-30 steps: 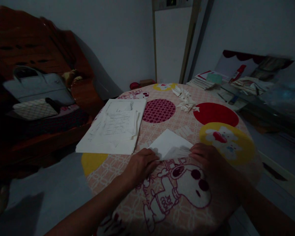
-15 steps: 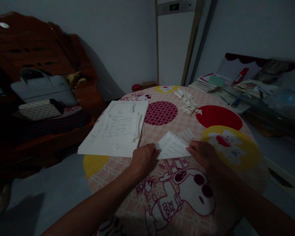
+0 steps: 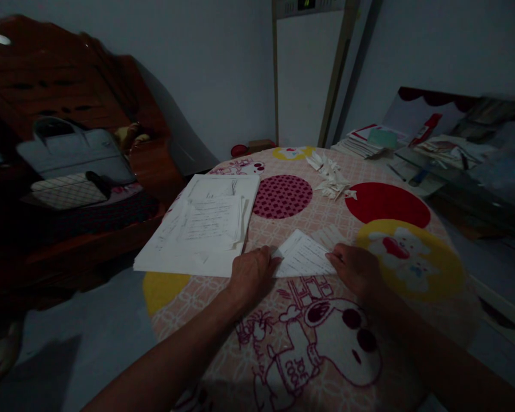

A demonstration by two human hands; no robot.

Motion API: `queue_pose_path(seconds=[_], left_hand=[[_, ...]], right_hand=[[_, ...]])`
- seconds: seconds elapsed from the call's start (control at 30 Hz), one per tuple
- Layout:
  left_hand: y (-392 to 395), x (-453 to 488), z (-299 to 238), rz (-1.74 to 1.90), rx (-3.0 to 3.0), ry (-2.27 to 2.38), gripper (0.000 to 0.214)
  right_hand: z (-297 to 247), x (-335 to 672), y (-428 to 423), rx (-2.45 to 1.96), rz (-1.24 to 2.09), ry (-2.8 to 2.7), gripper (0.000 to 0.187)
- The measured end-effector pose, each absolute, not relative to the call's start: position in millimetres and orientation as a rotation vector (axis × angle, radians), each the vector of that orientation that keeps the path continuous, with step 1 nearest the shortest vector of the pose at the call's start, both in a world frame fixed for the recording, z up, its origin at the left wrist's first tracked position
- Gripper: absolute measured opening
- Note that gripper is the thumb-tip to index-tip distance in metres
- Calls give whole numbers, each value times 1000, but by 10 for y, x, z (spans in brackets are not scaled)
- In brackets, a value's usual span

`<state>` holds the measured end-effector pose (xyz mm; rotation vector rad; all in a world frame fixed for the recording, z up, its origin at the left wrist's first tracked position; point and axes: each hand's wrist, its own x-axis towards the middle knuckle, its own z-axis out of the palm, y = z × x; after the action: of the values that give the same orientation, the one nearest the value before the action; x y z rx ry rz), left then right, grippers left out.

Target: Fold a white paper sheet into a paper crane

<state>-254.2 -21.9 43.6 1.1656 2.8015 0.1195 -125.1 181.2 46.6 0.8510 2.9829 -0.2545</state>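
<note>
A folded sheet of paper (image 3: 302, 257) with lines of writing lies between my two hands, its top coming to a point. My left hand (image 3: 254, 272) pinches its left corner, fingers closed. At the opposite corner my right hand (image 3: 354, 268) has thumb and fingers closed on the edge. Just behind the folded paper a pale, faint sheet or strip (image 3: 329, 234) shows on the cloth. To the left of my left hand lies a stack of written papers (image 3: 210, 220), smaller sheets on top of larger ones.
A patterned tablecloth (image 3: 223, 337) covers the round table. Crumpled white paper pieces (image 3: 332, 180) lie towards its far side. Right of the table are piled papers (image 3: 360, 143) and a glass shelf (image 3: 444, 171). A wooden bench (image 3: 150, 166) holding a grey bag (image 3: 79, 151) stands at left.
The camera view has tipped slightly downward. Both hands keep their hold on the folded paper, which looks nearly the same.
</note>
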Motion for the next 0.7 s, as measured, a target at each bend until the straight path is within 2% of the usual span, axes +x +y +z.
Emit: queue_pose_path(seconds=[0.7], left_hand=[[-229, -2555, 420, 170, 1152, 2797, 32]], right_hand=[[425, -1267, 1834, 843, -269, 3051, 27]])
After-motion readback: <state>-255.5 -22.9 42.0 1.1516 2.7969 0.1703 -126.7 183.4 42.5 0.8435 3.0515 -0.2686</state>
